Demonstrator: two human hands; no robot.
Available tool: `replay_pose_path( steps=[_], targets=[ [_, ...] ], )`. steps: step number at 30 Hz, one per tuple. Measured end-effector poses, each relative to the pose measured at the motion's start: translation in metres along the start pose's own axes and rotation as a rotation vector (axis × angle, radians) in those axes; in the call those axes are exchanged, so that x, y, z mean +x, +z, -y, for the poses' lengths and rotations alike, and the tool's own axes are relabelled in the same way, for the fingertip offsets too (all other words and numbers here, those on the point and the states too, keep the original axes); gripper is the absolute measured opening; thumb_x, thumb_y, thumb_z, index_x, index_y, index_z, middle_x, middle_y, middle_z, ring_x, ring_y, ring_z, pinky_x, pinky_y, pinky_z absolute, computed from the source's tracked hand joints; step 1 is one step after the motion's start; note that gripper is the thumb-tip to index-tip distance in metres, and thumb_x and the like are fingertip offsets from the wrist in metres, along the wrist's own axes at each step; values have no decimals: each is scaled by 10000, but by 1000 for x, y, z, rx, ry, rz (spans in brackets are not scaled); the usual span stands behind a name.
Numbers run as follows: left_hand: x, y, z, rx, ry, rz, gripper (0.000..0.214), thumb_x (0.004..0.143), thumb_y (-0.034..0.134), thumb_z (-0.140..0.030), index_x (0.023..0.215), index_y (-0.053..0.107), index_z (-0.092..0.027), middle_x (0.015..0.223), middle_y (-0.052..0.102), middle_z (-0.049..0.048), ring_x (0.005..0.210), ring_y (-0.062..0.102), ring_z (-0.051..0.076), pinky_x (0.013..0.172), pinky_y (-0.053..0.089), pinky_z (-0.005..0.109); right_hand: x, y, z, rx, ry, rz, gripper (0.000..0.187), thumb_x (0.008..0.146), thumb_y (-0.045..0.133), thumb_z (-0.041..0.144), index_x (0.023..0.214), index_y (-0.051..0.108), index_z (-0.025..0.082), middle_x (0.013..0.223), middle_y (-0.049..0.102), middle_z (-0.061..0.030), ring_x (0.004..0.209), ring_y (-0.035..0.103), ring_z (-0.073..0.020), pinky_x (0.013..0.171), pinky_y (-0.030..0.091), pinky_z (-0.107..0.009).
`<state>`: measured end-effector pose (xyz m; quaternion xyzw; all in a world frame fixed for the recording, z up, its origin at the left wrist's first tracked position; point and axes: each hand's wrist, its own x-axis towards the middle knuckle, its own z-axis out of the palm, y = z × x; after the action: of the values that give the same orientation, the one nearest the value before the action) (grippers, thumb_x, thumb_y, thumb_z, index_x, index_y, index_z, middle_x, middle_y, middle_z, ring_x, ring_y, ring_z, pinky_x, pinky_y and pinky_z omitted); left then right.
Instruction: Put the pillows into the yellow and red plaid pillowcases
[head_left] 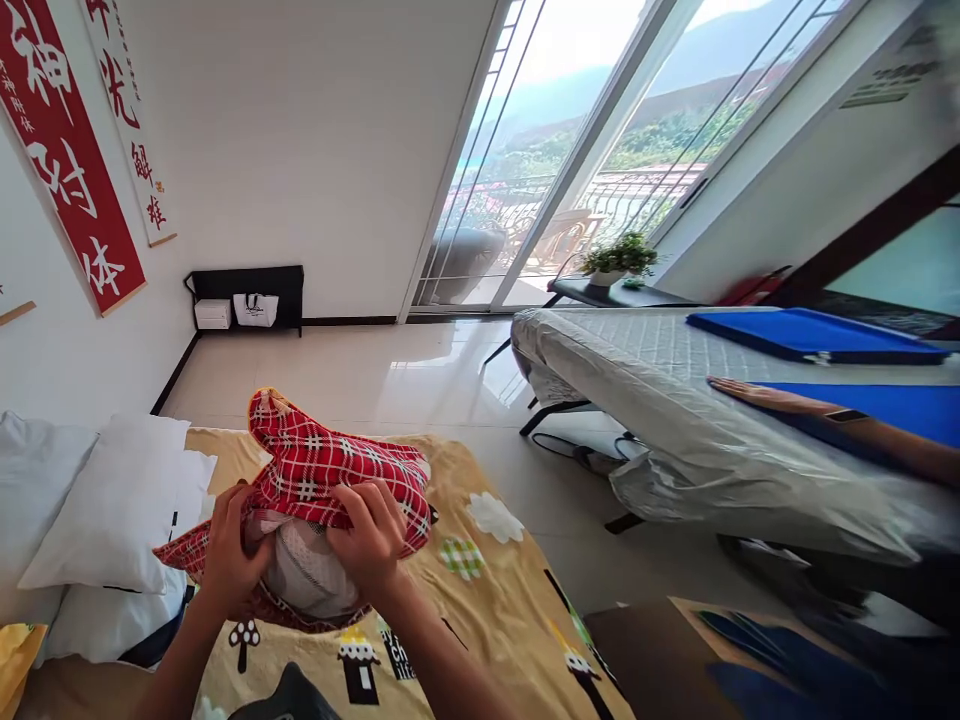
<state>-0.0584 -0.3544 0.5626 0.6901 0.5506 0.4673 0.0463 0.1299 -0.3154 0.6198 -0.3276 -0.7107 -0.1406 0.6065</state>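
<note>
Yellow blanket (495,590) | 2 white pillows (112,500) | 1 red plaid cover (322,460); left hand (229,560), right hand (371,535) both gripping it

Most of white padded thing (307,580) hidden under red cloth (330,465), can't tell what it is. Fingertips of left hand (229,555) lost in folds. 2nd person's arm (825,412) cut off at rt edge, red banner (56,150) at top. Btm-rt corner blurred.

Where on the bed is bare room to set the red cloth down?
Yellow blanket right of the right hand, up to the bed edge, lies bare. Crowded left: white pillows beside the left hand gripping the red cloth.
</note>
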Motion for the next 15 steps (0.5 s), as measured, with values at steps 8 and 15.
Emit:
replay_pose_path(
  steps=[8, 15],
  targets=[
    [-24, 55, 22, -393, -381, 104, 223, 648, 486, -159, 841, 594, -185, 794, 659, 22, 723, 579, 191, 687, 473, 315, -13, 14, 27, 42, -146, 254, 214, 824, 468, 9, 735, 547, 187, 696, 480, -21, 682, 389, -163, 638, 374, -307],
    [1, 68, -19, -330, -377, -301, 46, 704, 520, -210, 665, 497, -206, 617, 524, -34, 595, 467, 134, 573, 379, 239, 11, -14, -24, -189, -369, 305, 231, 879, 499, 54, 714, 576, 196, 744, 529, -38, 746, 453, -184, 767, 421, -360]
  ],
)
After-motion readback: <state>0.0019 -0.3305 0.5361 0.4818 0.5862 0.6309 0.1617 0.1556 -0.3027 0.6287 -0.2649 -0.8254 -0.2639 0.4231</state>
